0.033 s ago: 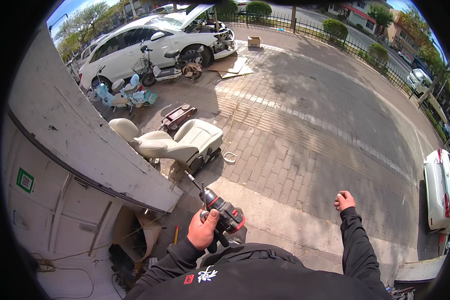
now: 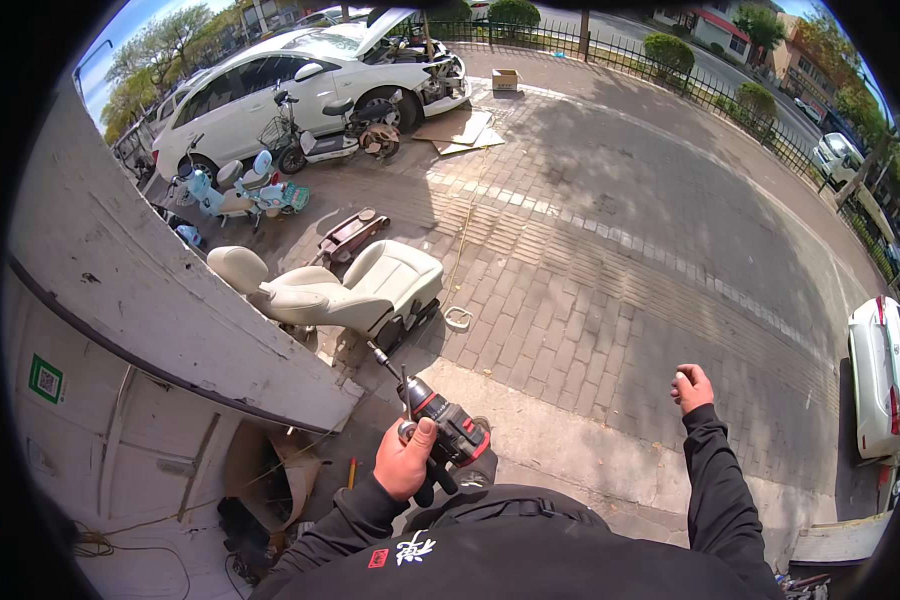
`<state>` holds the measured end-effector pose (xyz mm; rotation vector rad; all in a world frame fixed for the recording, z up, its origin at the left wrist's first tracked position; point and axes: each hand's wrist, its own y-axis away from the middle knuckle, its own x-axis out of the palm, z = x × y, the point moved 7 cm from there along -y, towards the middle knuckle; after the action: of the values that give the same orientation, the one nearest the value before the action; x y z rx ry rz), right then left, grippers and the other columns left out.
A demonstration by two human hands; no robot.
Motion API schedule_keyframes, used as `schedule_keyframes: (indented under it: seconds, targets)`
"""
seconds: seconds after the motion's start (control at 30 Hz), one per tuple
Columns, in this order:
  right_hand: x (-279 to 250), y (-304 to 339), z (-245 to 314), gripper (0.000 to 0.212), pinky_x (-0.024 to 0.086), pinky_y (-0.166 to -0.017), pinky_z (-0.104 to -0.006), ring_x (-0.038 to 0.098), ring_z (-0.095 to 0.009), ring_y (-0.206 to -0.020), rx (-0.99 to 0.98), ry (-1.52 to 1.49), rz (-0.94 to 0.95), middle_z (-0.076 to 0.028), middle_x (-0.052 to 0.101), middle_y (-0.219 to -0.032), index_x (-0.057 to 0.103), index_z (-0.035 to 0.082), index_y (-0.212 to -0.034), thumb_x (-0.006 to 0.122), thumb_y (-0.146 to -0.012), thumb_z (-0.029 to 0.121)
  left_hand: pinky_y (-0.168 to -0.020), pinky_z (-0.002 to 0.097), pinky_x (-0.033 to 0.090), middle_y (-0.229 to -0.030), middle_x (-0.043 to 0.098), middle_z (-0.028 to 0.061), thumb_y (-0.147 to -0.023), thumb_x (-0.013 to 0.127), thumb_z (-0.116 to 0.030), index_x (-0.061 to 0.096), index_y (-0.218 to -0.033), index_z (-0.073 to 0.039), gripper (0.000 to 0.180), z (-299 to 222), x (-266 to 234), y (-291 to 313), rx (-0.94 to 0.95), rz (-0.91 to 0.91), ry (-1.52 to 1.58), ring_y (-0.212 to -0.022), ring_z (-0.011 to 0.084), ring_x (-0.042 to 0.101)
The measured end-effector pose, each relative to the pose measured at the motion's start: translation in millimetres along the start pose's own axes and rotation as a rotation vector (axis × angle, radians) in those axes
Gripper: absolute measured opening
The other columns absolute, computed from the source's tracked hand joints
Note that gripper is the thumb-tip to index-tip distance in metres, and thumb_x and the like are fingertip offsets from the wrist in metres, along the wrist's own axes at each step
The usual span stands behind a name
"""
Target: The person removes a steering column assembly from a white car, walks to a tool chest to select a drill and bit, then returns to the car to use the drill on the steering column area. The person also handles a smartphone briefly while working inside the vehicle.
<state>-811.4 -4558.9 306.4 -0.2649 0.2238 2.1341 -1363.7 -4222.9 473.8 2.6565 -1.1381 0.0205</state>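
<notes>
Black-and-red drill (image 2: 452, 428) in my left hand (image 2: 406, 464), low and a bit left of centre in view, in front of my body. Left fingers are wrapped round it, thumb up on its near side. Nose tilts up-left; a thin metal shaft (image 2: 387, 363) runs out that way, its tip overlapping the seat (image 2: 375, 285) in view. Can't tell how near the two really are.

Right hand (image 2: 692, 389) is off to the right, well apart from the drill, over the paving (image 2: 560, 340). Right fingers clenched in a loose fist; can't tell if anything small is inside. Black sleeves (image 2: 720, 490) on both arms.

Seat is cream, on the ground beyond the drill, next to the white wall (image 2: 170, 270). Beige loop (image 2: 457, 318) just right of it, reddish jack (image 2: 350, 238) just behind. Further back: pale blue scooter (image 2: 232, 190), darker scooter (image 2: 335, 140), then a white car (image 2: 305, 85) with hood up and front end stripped. Flat cardboard (image 2: 455, 127) by its nose, open box (image 2: 505, 80) beyond. Second car (image 2: 870, 375), also white, at far right. Orange-yellow stick (image 2: 352, 472) upright-ish, just left of my left hand.
</notes>
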Motion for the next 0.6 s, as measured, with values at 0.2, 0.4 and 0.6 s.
schedule_keyframes:
  seconds: [0.2,0.4,0.6]
  targets:
    - [110,-44,-97,0.032,0.061,-0.071,-0.038,0.075,-0.02,-0.076,0.602,0.333,0.129,-0.014,0.077,-0.101,0.07,0.0,-0.125,0.073,-0.1,0.02,-0.079,0.0259,0.045,-0.096,0.059,-0.0051,-0.113,0.062,-0.051,0.063,-0.122,-0.005,0.047,-40,13,-269,0.016,0.055,0.024,-0.086,0.0059,0.051]
    - [99,-30,-210,0.05,0.058,-0.098,-0.0423,0.076,-0.031,-0.11,1.016,0.808,0.742,-0.02,0.078,-0.121,0.073,0.003,-0.132,0.077,-0.094,0.035,-0.074,0.0255,0.043,-0.087,0.052,-0.0068,-0.113,0.061,-0.053,0.063,-0.124,-0.006,0.049,-91,29,-532,-0.012,0.072,-0.018,-0.079,0.0047,0.046]
    - [34,-346,-286,0.052,0.053,-0.111,-0.0435,0.071,-0.035,-0.125,0.958,1.148,0.743,-0.021,0.075,-0.131,0.075,0.005,-0.132,0.076,-0.092,0.037,-0.074,0.0273,0.05,-0.092,0.069,0.0007,-0.113,0.058,-0.056,0.066,-0.117,-0.003,0.053,-78,62,-792,-0.043,-0.055,0.106,-0.081,0.009,0.061]
